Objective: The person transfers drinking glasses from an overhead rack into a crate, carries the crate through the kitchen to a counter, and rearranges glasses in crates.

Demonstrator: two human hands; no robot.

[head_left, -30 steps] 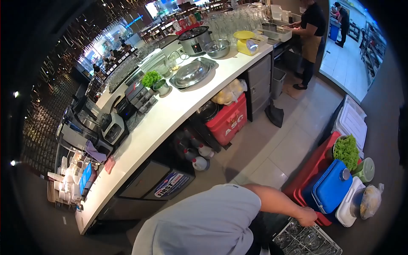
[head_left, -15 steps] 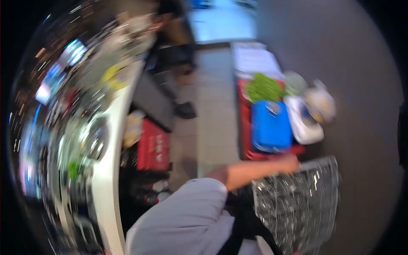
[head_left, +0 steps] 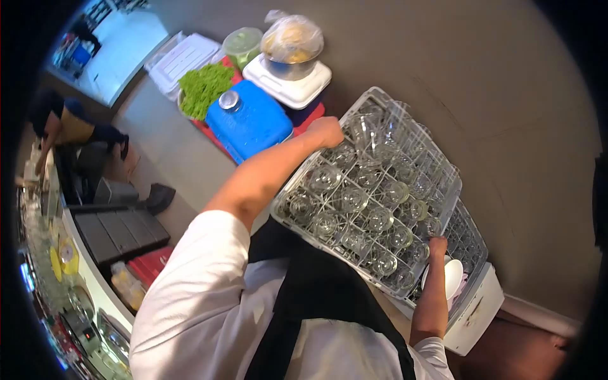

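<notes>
A grey plastic glass rack point(head_left: 297, 231) stretches out in front of me, its compartments filled with several clear glasses point(head_left: 380, 220). A clear glass jug point(head_left: 365, 133) lies on top near the far end. My left hand point(head_left: 327, 132) is closed on the rack's far-left rim. On the near-right side, my right hand point(head_left: 437, 247) grips the rim too, its fingers partly hidden. Below the right end sits a second rack point(head_left: 479, 244), with white dishes point(head_left: 453, 277) beside my right forearm.
Beyond my left hand stand a blue container point(head_left: 250, 120), leafy greens point(head_left: 204, 88), a white lidded box point(head_left: 288, 81) and a bagged bowl point(head_left: 292, 41). A white cabinet point(head_left: 475, 310) is under the second rack. To the left are a counter point(head_left: 95, 278) and a bending person point(head_left: 69, 120).
My view has swung to the right and steadied. The rack now shows in full, with both hands on it; earlier it was blurred and only my left hand showed clearly.
</notes>
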